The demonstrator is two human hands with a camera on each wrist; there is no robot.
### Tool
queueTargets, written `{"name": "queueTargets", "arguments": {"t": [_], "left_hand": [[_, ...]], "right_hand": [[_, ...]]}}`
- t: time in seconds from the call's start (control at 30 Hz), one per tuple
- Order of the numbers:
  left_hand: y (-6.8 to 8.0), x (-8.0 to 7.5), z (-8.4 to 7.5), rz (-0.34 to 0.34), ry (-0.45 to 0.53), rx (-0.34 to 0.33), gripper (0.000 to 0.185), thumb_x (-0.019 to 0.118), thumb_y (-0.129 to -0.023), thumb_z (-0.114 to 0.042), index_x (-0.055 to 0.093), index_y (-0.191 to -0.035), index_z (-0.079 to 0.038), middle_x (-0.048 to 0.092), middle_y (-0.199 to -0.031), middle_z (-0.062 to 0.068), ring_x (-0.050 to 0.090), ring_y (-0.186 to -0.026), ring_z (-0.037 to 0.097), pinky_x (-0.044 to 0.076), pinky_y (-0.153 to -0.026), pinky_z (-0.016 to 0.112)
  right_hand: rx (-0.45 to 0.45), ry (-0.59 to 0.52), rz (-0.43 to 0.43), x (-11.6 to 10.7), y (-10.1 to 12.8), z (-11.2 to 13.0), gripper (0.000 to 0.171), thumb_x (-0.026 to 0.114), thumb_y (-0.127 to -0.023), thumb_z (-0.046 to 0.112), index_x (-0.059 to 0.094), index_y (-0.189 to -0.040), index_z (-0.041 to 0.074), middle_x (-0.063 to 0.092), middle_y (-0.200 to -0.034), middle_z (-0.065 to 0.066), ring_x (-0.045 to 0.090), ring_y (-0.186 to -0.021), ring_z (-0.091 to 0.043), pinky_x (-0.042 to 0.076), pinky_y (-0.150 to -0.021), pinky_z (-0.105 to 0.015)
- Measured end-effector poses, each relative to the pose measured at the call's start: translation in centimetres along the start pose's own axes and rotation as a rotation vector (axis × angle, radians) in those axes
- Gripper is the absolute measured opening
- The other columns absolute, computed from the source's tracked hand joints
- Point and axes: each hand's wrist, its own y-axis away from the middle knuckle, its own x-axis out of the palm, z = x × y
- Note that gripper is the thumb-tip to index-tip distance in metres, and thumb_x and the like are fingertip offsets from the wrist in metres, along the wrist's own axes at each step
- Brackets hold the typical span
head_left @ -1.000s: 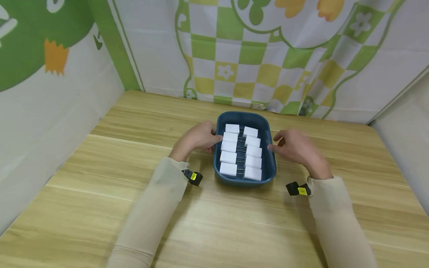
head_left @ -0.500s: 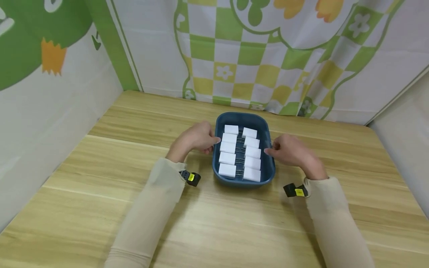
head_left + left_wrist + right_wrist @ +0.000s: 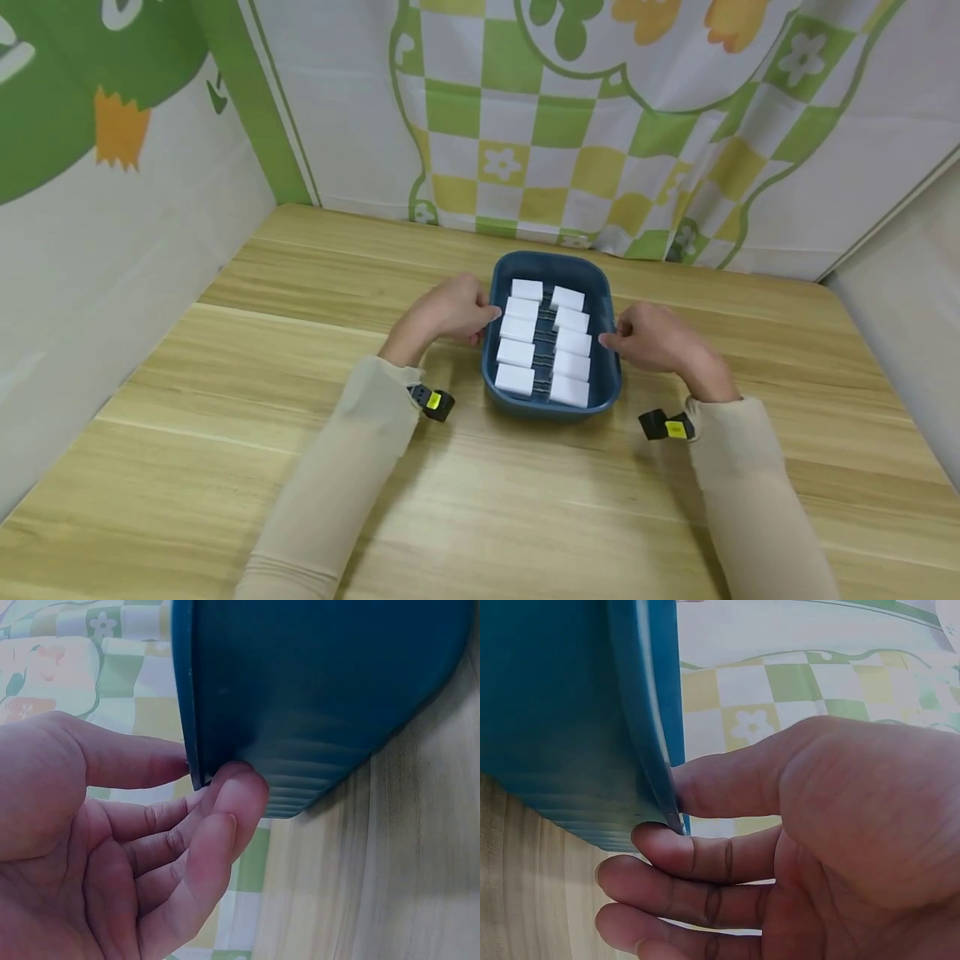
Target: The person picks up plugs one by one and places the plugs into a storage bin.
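Observation:
A dark blue rectangular tub [image 3: 547,412] with rounded corners stands on the wooden table. Inside it, white rectangular blocks [image 3: 515,380] lie in two columns, with thin dark metal pieces between the columns. My left hand [image 3: 452,308] pinches the tub's left rim. In the left wrist view its thumb lies on the inner side and the fingers bend under the rim outside. On the opposite side, my right hand [image 3: 656,337] pinches the right rim. The right wrist view shows that thumb [image 3: 731,784] at the rim, with the forefinger tip beneath and the other fingers spread below.
The wooden table [image 3: 487,517] extends around the tub on all sides. A curtain [image 3: 517,117] with green, yellow and white checks hangs along its back edge. Pale printed cloth [image 3: 127,250] covers the left side. Small black cameras are strapped at both wrists.
My right hand has come in to the right rim and its fingers have closed on it. In the last half second, the tub and both hands have shifted slightly to the right.

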Motion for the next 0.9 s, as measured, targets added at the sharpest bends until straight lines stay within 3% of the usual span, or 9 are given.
{"name": "queueTargets", "arguments": {"t": [0.47, 0.7, 0.8, 0.9], "left_hand": [[-0.6, 0.5, -0.1, -0.039, 0.008, 0.037, 0.039, 0.056, -0.105, -0.019, 0.064, -0.07, -0.005, 0.065, -0.065, 0.007, 0.056, -0.057, 0.015, 0.044, -0.055, 0.027], [-0.6, 0.8, -0.1, -0.052, 0.017, 0.014, 0.036, 0.055, -0.105, -0.02, 0.062, -0.073, -0.005, 0.062, -0.068, 0.006, 0.057, -0.061, 0.016, 0.045, -0.056, 0.027], [-0.5, 0.7, 0.2, -0.054, 0.017, 0.007, 0.035, 0.053, -0.106, -0.024, 0.067, -0.083, -0.002, 0.065, -0.073, 0.008, 0.057, -0.064, 0.018, 0.046, -0.059, 0.03], [-0.4, 0.3, 0.6, -0.118, -0.025, 0.0, 0.036, 0.049, -0.107, -0.032, 0.07, -0.107, -0.002, 0.069, -0.092, 0.009, 0.061, -0.077, 0.021, 0.051, -0.071, 0.036]], "right_hand": [[0.044, 0.026, -0.019, -0.1, -0.1, -0.3, 0.044, 0.061, -0.102, 0.025, 0.048, -0.062, 0.012, 0.039, -0.057, 0.002, 0.039, -0.052, -0.014, 0.032, -0.052, -0.029], [0.053, 0.026, -0.027, 0.3, -0.1, -0.4, 0.045, 0.061, -0.102, 0.027, 0.048, -0.061, 0.012, 0.039, -0.056, 0.002, 0.039, -0.051, -0.014, 0.031, -0.051, -0.028], [0.063, -0.001, -0.043, 0.2, 0.0, -0.7, 0.045, 0.06, -0.102, 0.031, 0.049, -0.063, 0.011, 0.039, -0.057, 0.002, 0.039, -0.052, -0.015, 0.031, -0.051, -0.029], [0.077, 0.0, -0.118, -0.1, 0.2, -1.1, 0.04, 0.058, -0.103, 0.037, 0.063, -0.081, 0.003, 0.057, -0.07, -0.007, 0.054, -0.063, -0.023, 0.044, -0.057, -0.035]]}}
